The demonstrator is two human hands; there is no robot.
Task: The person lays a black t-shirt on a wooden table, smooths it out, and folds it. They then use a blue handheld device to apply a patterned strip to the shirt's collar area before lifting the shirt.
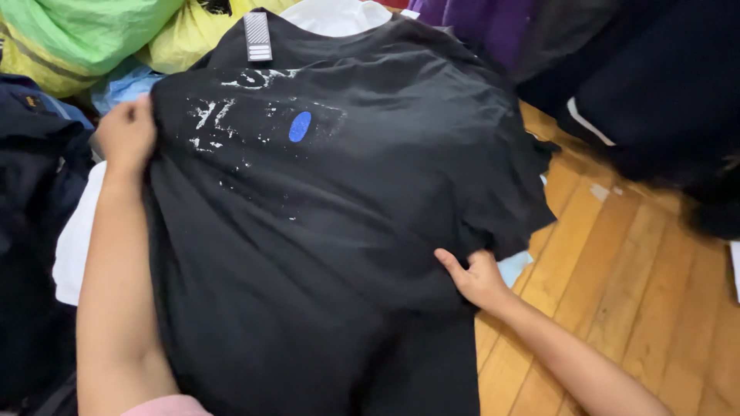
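Head view, looking down: a black T-shirt (324, 231) with a cracked white print and a blue oval on it fills the middle, spread over a heap of clothes and hanging partly over a wooden floor (632, 270) on its right. Beyond its upper left edge lie bulging green and yellow bags (85, 35); dark garments (663, 92) are heaped past its upper right corner, and a white cloth (73, 239) shows from under its left side. A small grey striped tag (257, 36) sits at its collar, at the top.

The left forearm runs up along the shirt's left edge, and the left hand (126, 135) is closed around that edge near the print, fingers curled under the fabric and hidden by it. The right arm comes in from the lower right across the floor; the right hand (479, 279) grips the shirt's right lower hem, thumb stretched out flat on top, the other fingers tucked beneath the cloth.
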